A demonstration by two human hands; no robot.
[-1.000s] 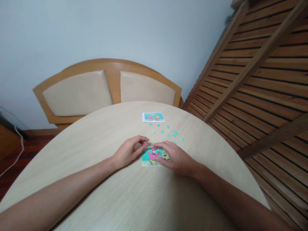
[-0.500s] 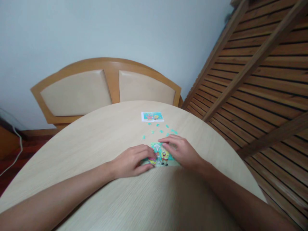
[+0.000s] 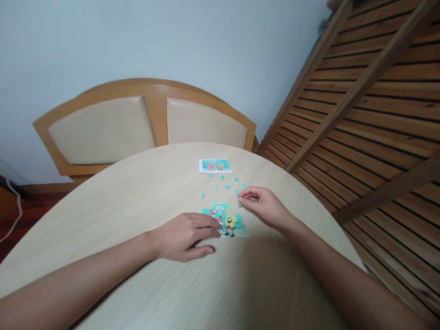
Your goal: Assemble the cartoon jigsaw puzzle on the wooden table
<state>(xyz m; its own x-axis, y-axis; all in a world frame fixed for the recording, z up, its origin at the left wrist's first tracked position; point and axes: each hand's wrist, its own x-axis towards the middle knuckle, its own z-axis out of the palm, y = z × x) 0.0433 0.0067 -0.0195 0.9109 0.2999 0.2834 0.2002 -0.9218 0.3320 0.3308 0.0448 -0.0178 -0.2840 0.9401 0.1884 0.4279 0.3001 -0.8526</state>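
A partly assembled jigsaw puzzle (image 3: 231, 221) with cartoon figures lies on the table in front of me, its upper edge uneven. My left hand (image 3: 187, 236) rests flat over its left side, fingers stretched out and covering part of the picture. Just beyond the puzzle's upper right, my right hand (image 3: 263, 204) pinches a small puzzle piece (image 3: 239, 203) between thumb and fingertips. Loose teal pieces (image 3: 228, 187) are scattered beyond the puzzle, and some near my right hand are partly hidden by it.
A reference picture card (image 3: 215, 165) of the same cartoon lies beyond the loose pieces. The round wooden table (image 3: 137, 197) stands before a padded bench back (image 3: 206, 120). Wooden slats (image 3: 371, 114) rise at the right, and a white cable (image 3: 19, 208) hangs at the left.
My right hand has moved off the puzzle, up and to the right, and now pinches a piece. My left hand stays on the puzzle with its fingers flatter. The view has shifted slightly.
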